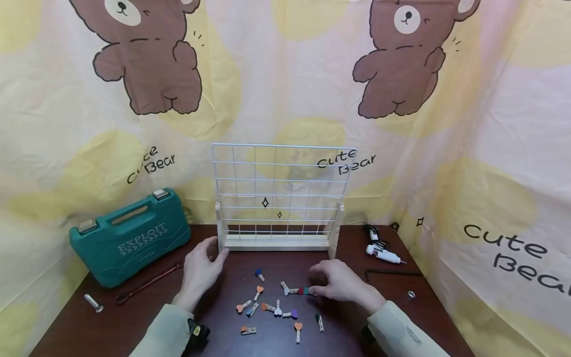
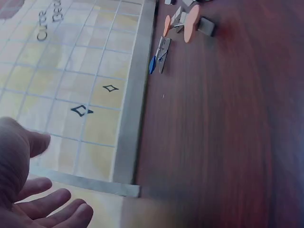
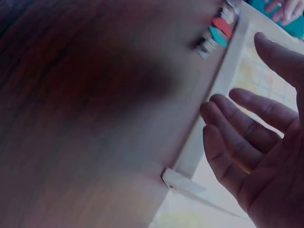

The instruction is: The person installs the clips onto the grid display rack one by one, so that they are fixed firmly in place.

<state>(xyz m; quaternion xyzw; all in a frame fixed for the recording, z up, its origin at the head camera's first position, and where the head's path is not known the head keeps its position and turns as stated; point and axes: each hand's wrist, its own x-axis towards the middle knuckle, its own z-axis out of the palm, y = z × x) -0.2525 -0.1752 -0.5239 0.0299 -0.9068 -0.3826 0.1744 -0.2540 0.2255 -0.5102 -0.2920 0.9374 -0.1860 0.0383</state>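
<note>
Small wooden clothespins with coloured heart ends lie scattered on the dark table, among them a blue one [image 1: 259,275], an orange one [image 1: 298,332] and a purple one [image 1: 291,314]. Behind them stands a white wire grid rack on a pale wooden base [image 1: 276,243]. My left hand [image 1: 201,265] is beside the base's left end, thumb and fingers apart, holding nothing. Over the table right of the pins is my right hand [image 1: 341,282], fingers loosely bent around nothing in the right wrist view. Its nearest pins are a red one [image 3: 222,27] and a teal one [image 3: 218,36].
A green tool case [image 1: 134,238] stands at the left, a wrench [image 1: 149,283] and a bolt [image 1: 93,303] in front of it. On the right lie a white glue gun [image 1: 383,254], a black hex key [image 1: 392,271] and a nut [image 1: 411,294]. A bear-print curtain [image 1: 276,74] hangs behind.
</note>
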